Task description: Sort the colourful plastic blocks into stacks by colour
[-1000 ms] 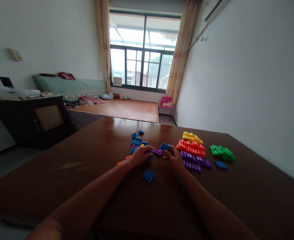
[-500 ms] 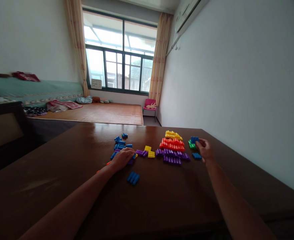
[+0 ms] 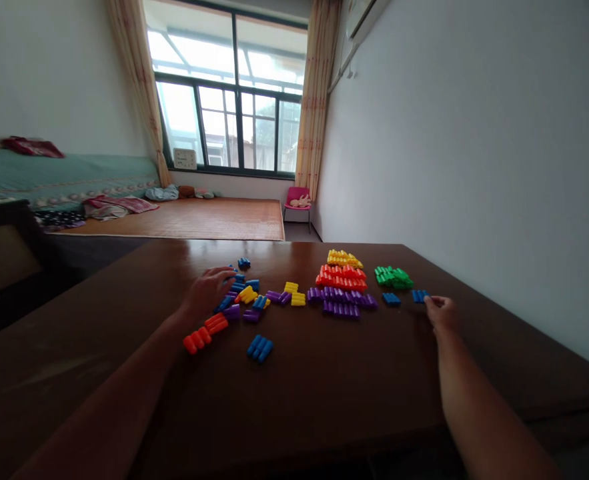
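My right hand (image 3: pixel 442 312), at the right of the table, pinches the near edge of a blue ribbed plastic block (image 3: pixel 419 296). Just left of it lies another blue block (image 3: pixel 391 299), with a cluster of green blocks (image 3: pixel 393 277) behind. My left hand (image 3: pixel 207 292) reaches over the left side of a loose mixed pile, fingers stretched out close to some blue blocks (image 3: pixel 238 283). Its fingertips partly cover those pieces; whether they touch is unclear. Yellow blocks (image 3: pixel 247 295) and purple blocks (image 3: pixel 231 312) lie beside that hand. Orange blocks (image 3: pixel 217 323) are near its wrist.
Rows of yellow (image 3: pixel 344 259), orange-red (image 3: pixel 341 277) and purple blocks (image 3: pixel 341 301) are grouped right of centre on the brown table (image 3: pixel 324 393). A lone blue block (image 3: pixel 259 348) lies nearer me. Beyond stand a bed (image 3: pixel 214 219) and a pink chair (image 3: pixel 297 198).
My right hand has moved right with its blue block, from the green blocks to beyond the other blue one. My left hand has shifted left, uncovering yellow, blue and orange blocks. The view has tilted slightly.
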### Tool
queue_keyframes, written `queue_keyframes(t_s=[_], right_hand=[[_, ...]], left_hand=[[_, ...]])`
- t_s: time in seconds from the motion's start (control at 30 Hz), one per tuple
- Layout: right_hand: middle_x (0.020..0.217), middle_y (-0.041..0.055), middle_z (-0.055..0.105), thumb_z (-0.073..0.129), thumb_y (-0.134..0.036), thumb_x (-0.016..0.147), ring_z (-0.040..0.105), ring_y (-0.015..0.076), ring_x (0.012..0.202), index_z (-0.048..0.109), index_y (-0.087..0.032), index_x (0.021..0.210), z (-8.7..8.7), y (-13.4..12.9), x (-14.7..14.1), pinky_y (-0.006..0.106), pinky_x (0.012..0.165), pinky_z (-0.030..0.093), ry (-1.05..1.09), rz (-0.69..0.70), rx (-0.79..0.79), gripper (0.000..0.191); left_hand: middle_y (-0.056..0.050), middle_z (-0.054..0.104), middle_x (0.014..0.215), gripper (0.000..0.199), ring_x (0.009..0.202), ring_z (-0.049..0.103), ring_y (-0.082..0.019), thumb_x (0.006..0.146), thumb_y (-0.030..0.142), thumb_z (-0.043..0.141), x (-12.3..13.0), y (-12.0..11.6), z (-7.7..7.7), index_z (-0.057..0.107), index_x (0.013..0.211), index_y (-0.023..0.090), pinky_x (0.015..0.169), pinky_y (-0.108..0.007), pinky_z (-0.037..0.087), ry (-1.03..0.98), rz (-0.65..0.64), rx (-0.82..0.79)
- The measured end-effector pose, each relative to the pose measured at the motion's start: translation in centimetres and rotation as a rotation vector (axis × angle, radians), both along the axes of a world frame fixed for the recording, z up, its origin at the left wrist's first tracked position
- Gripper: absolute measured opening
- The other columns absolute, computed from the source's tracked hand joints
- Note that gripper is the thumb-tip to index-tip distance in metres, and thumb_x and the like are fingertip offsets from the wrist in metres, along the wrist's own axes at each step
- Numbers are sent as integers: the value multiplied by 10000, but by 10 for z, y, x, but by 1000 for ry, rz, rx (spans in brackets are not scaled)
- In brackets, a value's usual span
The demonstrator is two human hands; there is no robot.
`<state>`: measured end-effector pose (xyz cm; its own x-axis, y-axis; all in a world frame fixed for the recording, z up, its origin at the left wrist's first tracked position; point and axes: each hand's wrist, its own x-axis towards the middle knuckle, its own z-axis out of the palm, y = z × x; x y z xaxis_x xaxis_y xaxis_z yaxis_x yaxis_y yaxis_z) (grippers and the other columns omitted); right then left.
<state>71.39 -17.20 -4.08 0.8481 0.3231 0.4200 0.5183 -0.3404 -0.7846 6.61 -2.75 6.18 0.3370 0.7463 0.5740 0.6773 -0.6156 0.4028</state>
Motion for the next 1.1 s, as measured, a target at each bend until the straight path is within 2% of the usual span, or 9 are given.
queue_keyframes(t_s=[0.17,0.27,0.37,0.5,0.63,0.77,0.87,1.0,1.1], right_hand=[[792,131,689,577,-516,707,615,227,672,639,-139,844,11,-3,-9,351,647,466,-29,34,-97,405],[760,120,689,552,-565,736,608,214,635,662,-139,871,19,-2,-24,321,595,441,-88,94,-109,460],[716,97,683,557,-570,749,601,205,604,680,-165,891,23,0,-37,306,565,415,-127,116,-208,447],[745,115,692,545,-561,781,610,223,621,695,-181,903,25,-3,-45,325,582,421,-153,64,-345,426],[894,147,707,475,-520,843,634,262,800,700,-164,971,28,-4,-52,369,715,457,-253,34,-352,440],[1161,95,671,515,-521,813,573,277,1067,688,-238,1074,22,8,-63,425,917,416,-475,275,-372,422],[1176,63,666,538,-507,769,567,278,1103,694,-274,1057,12,18,-62,456,980,385,-510,425,-412,401],[1097,89,686,472,-547,770,584,322,1067,699,-265,1005,4,22,-55,503,965,395,-571,418,-343,431],[1119,174,666,415,-534,830,560,354,1082,678,-208,1082,14,20,-67,514,951,392,-757,330,-183,489]], left_hand=[[-73,730,976,393,915,667,-244,765,447,502,-54,27,-21,708,956,173,802,-309,541,-299,324,-199],[-65,739,871,399,839,685,-234,720,441,533,-69,35,-37,705,955,169,695,-279,550,-420,405,-269],[-52,743,856,375,829,686,-234,710,441,547,-70,39,-44,714,939,196,687,-277,544,-375,389,-256],[-45,743,839,390,811,682,-237,712,445,541,-66,39,-43,725,947,195,682,-279,531,-277,350,-253],[-48,742,835,408,815,677,-239,720,436,526,-64,38,-42,726,961,175,690,-286,528,-256,335,-264],[-63,744,870,391,819,677,-236,742,401,512,-62,36,-44,727,958,156,741,-305,530,-256,318,-251],[-78,745,893,362,833,678,-231,766,361,512,-60,33,-44,727,960,145,784,-312,531,-251,297,-264],[-97,740,953,332,861,678,-224,814,284,492,-53,30,-43,721,1007,141,826,-328,527,-216,263,-254],[-80,723,1064,331,925,671,-202,849,282,493,-41,26,-44,706,1076,170,871,-306,519,-173,121,-244]])
